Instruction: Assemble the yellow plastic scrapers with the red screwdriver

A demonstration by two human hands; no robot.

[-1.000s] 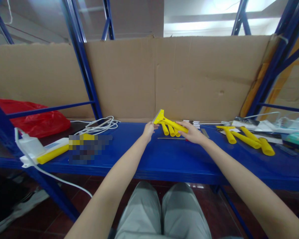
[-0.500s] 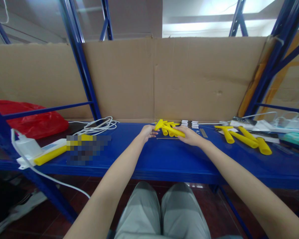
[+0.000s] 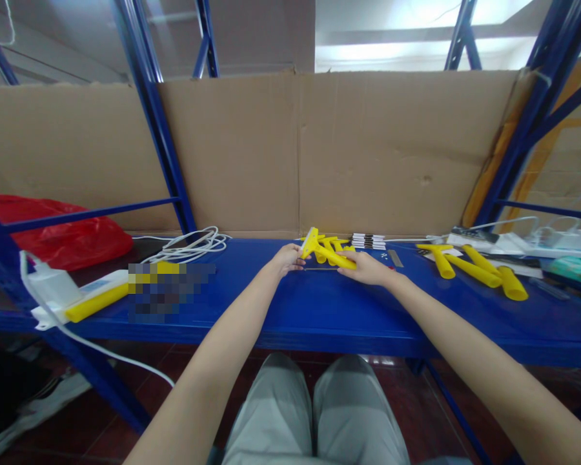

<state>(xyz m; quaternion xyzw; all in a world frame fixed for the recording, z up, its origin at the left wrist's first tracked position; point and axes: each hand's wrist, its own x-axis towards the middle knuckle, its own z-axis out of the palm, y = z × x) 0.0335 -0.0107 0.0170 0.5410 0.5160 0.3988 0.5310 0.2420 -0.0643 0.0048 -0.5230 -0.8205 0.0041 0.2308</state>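
Note:
A yellow scraper (image 3: 336,259) is held above the blue shelf, its head with a pale strip along the edge tilted up toward the left. My right hand (image 3: 365,268) is closed round the handle's end. At the head, my left hand (image 3: 288,259) pinches the lower corner, its fingertips partly hidden. Right behind the held one lie several more yellow scrapers (image 3: 341,247). A thin rod (image 3: 314,269) rests on the shelf between my hands. Beyond my right hand are a stack of small white packs (image 3: 368,241) and a flat metal strip (image 3: 396,258).
Several yellow scrapers (image 3: 474,270) lie at right, near a white power strip (image 3: 561,240). At left are coiled white cable (image 3: 198,244), a red plastic bag (image 3: 62,232), a plugged-in adapter (image 3: 55,284) and a blurred-out patch. Cardboard (image 3: 368,148) walls the back; blue posts (image 3: 159,129) stand alongside.
The scraper has turned in my hands: its head has tipped up, showing the pale edge, and the handle now slopes down to the right. Both hands stay nearly in place.

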